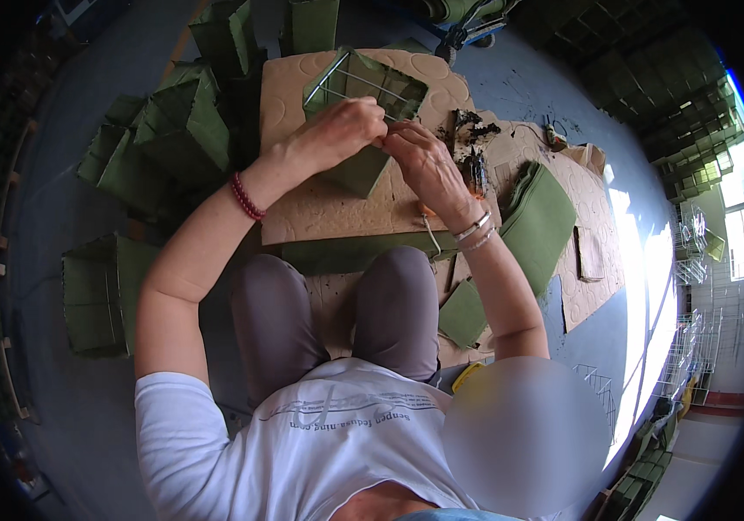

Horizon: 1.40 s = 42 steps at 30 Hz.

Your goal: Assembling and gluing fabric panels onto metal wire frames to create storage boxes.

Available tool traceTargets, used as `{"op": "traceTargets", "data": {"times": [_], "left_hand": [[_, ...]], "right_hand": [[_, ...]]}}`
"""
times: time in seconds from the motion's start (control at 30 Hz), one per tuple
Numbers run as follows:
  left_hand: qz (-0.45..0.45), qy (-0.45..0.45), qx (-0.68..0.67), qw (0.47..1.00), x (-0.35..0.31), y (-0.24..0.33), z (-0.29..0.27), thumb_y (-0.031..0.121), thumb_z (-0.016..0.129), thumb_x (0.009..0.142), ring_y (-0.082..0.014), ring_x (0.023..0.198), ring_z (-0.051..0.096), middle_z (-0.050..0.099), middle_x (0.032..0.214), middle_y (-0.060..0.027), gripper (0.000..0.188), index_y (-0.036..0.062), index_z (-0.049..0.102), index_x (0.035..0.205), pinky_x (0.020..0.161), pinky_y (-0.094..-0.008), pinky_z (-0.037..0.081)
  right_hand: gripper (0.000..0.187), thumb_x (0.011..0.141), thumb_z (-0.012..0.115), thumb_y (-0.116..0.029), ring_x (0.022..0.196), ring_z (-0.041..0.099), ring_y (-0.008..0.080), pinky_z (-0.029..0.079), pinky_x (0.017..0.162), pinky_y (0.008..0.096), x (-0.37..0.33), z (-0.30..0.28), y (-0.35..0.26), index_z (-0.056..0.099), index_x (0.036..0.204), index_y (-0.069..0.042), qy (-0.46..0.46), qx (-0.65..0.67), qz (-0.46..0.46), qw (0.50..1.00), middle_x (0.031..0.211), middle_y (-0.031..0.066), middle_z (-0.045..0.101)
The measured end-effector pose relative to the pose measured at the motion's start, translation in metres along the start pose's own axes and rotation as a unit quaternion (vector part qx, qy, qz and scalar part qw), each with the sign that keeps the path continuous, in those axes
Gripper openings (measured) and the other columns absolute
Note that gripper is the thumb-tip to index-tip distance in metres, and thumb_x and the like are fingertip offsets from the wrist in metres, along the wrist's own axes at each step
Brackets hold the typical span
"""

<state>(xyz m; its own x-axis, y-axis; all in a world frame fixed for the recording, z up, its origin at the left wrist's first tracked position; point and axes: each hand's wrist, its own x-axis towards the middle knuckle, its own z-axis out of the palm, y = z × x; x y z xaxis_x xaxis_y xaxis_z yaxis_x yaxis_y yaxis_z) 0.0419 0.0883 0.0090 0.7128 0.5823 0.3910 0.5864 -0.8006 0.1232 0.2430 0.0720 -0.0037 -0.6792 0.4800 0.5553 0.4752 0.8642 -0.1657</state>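
A green fabric box (359, 176) with a metal wire frame (363, 80) across its open top rests on a cardboard-covered surface (289, 208) in front of me. My left hand (343, 126) is closed at the box's near rim, fingers pinched together. Right beside it, my right hand (424, 161) is closed with its fingertips bent onto the same rim. The two hands almost touch. Whatever small part lies between the fingertips is hidden. Close to my right wrist is an orange-and-dark tool or bottle (476, 174) that I cannot make out, with a white cord (432, 236) nearby.
Several green boxes (185, 122) stand on the floor at the left. Stacked green fabric sheets (541, 217) lie on cardboard at the right. Black-stained scraps (474, 128) sit beyond my right hand. Wire frames (693, 347) and stacks of green boxes (667, 113) line the right side.
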Motion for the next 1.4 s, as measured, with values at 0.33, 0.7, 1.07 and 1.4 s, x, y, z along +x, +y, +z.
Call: {"op": "traceTargets", "data": {"times": [0.33,0.7,1.07,1.4], "left_hand": [[-0.051,0.364,0.059,0.928,-0.037,0.015,-0.009,0.007,0.069,0.08,-0.0257,0.094,0.062,0.066,0.101,-0.0082,0.019,0.0008,0.069,0.099,0.084,-0.0356,0.052],[-0.015,0.162,0.145,0.976,-0.038,0.01,0.015,0.008,0.062,0.084,-0.0233,0.102,0.059,0.062,0.1,-0.0103,0.017,-0.0001,0.066,0.098,0.088,-0.0332,0.051],[-0.065,0.219,-0.039,0.973,-0.006,0.01,-0.015,0.005,0.066,0.083,-0.03,0.088,0.064,0.066,0.099,-0.014,0.02,-0.0017,0.066,0.102,0.075,-0.0384,0.052],[-0.047,0.217,0.105,0.969,-0.045,0.029,0.019,0.002,0.062,0.076,-0.0243,0.092,0.059,0.061,0.097,-0.0104,0.022,-0.0012,0.063,0.098,0.086,-0.0342,0.052]], "right_hand": [[0.033,0.083,0.06,0.004,0.119,0.057,0.0317,0.048,0.098,0.0399,-0.019,-0.004,-0.02,0.06,0.116,0.002,0.167,0.026,0.067,0.983,0.121,0.017,0.061],[0.043,0.079,0.055,-0.001,0.107,0.058,0.0299,0.043,0.104,0.0443,-0.001,0.042,-0.032,0.052,0.122,0.003,0.099,-0.156,0.089,0.979,0.112,0.0174,0.06],[0.022,0.092,0.058,-0.013,0.103,0.062,0.035,0.048,0.093,0.0423,0.009,-0.023,-0.004,0.062,0.111,-0.003,-0.016,0.008,0.105,0.994,0.1,0.0173,0.067],[0.033,0.081,0.059,-0.006,0.105,0.058,0.0296,0.045,0.097,0.0425,0.002,0.05,-0.037,0.056,0.112,0.004,0.126,-0.194,0.081,0.97,0.108,0.0177,0.06]]}}
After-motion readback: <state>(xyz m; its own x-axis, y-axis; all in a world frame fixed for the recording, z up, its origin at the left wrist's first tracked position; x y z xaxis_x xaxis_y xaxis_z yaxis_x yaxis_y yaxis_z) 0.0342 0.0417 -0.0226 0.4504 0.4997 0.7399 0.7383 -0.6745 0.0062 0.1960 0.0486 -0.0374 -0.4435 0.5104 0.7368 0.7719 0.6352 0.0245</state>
